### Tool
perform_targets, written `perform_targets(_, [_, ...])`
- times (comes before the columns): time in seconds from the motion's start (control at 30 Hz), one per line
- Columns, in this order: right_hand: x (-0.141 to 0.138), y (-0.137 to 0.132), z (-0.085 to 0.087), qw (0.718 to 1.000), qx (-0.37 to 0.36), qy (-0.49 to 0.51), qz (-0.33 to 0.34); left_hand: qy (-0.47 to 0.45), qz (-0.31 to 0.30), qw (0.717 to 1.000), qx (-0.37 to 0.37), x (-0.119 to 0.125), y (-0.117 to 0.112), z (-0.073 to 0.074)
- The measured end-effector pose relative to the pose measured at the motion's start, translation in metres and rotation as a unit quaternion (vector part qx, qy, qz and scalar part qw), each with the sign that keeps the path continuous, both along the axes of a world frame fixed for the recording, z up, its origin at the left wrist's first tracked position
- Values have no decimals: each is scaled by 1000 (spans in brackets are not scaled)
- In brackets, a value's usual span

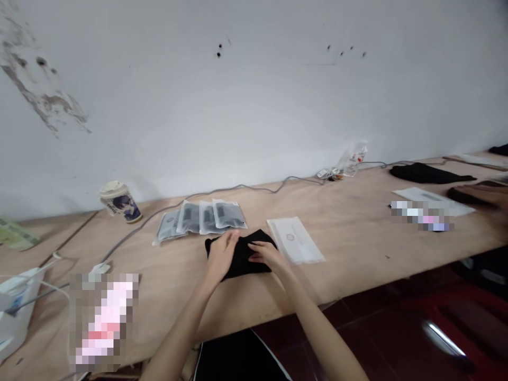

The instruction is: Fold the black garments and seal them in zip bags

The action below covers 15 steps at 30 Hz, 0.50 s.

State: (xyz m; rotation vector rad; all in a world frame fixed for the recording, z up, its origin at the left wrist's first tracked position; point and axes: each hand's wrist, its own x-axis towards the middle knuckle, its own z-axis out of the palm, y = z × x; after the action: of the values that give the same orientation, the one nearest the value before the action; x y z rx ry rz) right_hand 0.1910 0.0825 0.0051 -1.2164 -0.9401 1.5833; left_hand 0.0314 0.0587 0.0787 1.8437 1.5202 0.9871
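Observation:
A folded piece of black fabric (245,263) lies on the wooden table in front of me; its exact kind of garment does not show. My left hand (223,254) rests on its left side, fingers stretched out over the cloth. On the right side, my right hand (268,255) touches the fabric with its fingers extended and slightly apart. Just behind the cloth, several flat frosted bags (229,214) with dark contents overlap in a row. To the right of my right hand lies a flat white bag (296,239) with a small round emblem.
A paper cup (121,201) with a lid stands by the wall. A grey cable (254,186) runs along the back. Blurred-out items lie left and right. At the far right, another person's hand (482,191) is near black fabric (431,173) and a white bag (420,197).

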Motion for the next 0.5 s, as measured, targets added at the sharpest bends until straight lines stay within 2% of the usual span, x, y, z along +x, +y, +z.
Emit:
perform_targets(0.07, [-1, 3, -6, 1000, 7, -25, -16, 38, 24, 996, 75, -12, 3, -2])
perform_targets(0.17, [-7, 6, -13, 996, 21, -77, -45, 183, -27, 973, 137, -23, 7, -20])
perform_targets(0.23, [-9, 6, -15, 991, 35, -113, -66, 297, -77, 945, 114, -24, 7, -39])
perform_targets(0.33, [-1, -3, -17, 979, 69, -160, -105, 387, -82, 914, 86, -21, 6, -66])
perform_targets(0.43, [20, -28, -22, 966, 97, -200, -134, 405, -69, 907, 87, -18, 4, -77])
perform_targets(0.5, [35, -54, -26, 978, 51, -156, -128, 407, -59, 907, 92, -17, 4, -77])
